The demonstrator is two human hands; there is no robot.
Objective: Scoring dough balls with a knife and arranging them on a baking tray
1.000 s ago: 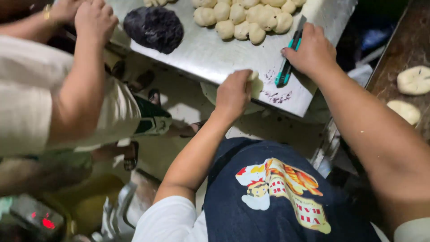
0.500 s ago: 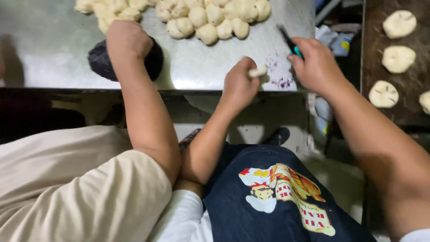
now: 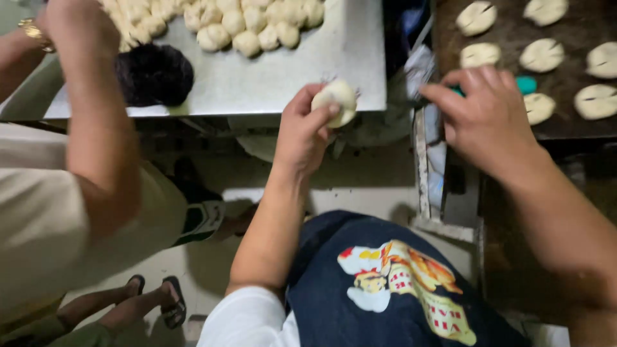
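My left hand (image 3: 301, 132) grips a pale round dough ball (image 3: 337, 101) at the front edge of the metal table (image 3: 347, 61). My right hand (image 3: 485, 119) is out to the right, closed around a teal-handled tool (image 3: 526, 84) whose blade is hidden. It hovers at the edge of a dark tray (image 3: 495, 26) of flattened, scored dough pieces (image 3: 542, 54). A heap of dough balls (image 3: 247, 26) lies at the back of the table.
A co-worker's arm (image 3: 96, 128) reaches in from the left over a dark purple lump (image 3: 154, 74) on the table. Sandalled feet (image 3: 157, 299) stand on the floor below. A gap with a metal rail (image 3: 421, 160) separates table and tray.
My left hand has lifted the dough ball off the table edge. My right hand has carried the teal tool rightwards, from the table to the tray. The view has shifted right.
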